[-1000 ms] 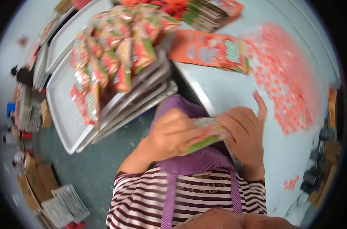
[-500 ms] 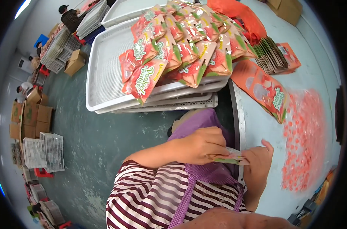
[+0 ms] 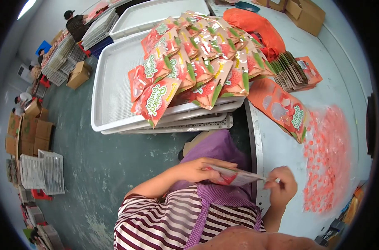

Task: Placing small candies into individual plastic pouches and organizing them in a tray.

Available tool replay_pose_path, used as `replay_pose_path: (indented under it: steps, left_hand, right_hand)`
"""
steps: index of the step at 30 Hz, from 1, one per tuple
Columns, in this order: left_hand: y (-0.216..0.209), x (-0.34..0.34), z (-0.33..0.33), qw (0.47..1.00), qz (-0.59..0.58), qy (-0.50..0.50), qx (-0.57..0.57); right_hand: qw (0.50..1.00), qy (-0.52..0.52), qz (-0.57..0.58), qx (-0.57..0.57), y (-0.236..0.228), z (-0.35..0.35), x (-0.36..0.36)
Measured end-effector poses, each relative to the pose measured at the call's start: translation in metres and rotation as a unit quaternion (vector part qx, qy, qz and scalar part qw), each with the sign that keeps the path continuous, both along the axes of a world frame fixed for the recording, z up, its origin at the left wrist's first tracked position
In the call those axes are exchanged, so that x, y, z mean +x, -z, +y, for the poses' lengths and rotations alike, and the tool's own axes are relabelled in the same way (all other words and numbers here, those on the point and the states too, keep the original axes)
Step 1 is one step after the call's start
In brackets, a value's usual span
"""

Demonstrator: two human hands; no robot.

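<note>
Over my lap, my left hand [image 3: 201,170] is closed around one end of a pink and red printed pouch [image 3: 236,178]. The pouch is tilted, so only part of its printed face shows. At its other end, my right hand [image 3: 282,184] is curled, with thumb and fingertips pinched at the pouch's edge. Ahead of my hands, many similar filled pouches [image 3: 158,102] lie overlapped in a white mesh tray [image 3: 114,75], which rests on other stacked trays. On the table to the right are flat printed pouches [image 3: 279,106] and a clear plastic sheet of small red-pink packets [image 3: 327,162].
A row of upright pouches [image 3: 288,71] stands beside an orange plastic bag [image 3: 256,31]. The metal table edge [image 3: 256,146] runs just right of my lap. A cardboard box [image 3: 306,16] sits at the far right. Crates [image 3: 41,173] and other people are at the left.
My left hand has shifted left and the pouch now shows more of its length between my hands. My right hand's fingers have curled in. The whole view has tilted slightly.
</note>
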State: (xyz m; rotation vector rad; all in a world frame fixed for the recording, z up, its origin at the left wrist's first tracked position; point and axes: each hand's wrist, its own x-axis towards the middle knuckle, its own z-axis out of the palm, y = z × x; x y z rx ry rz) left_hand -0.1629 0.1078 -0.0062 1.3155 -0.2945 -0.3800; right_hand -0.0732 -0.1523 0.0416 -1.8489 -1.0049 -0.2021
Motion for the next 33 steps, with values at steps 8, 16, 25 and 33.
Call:
replay_pose_path:
  steps: [8, 16, 25, 33]
  left_hand:
    - [-0.096, -0.011, 0.138, 0.665, -0.241, -0.643, 0.294]
    - [-0.085, 0.128, 0.296, 0.615, -0.227, -0.677, 0.335]
    - [-0.041, 0.141, 0.299, 0.832, -0.03, -0.5, 0.239]
    - [-0.038, 0.129, 0.289, 0.766, -0.092, -0.546, 0.325]
  right_hand:
    - [0.962, 0.257, 0.075, 0.052, 0.063, -0.007, 0.047]
    - [0.977, 0.196, -0.033, -0.084, 0.104, 0.005, 0.061]
    - [0.973, 0.195, -0.048, -0.115, 0.102, 0.004, 0.063]
    - [0.978, 0.207, -0.004, -0.031, 0.106, 0.003, 0.066]
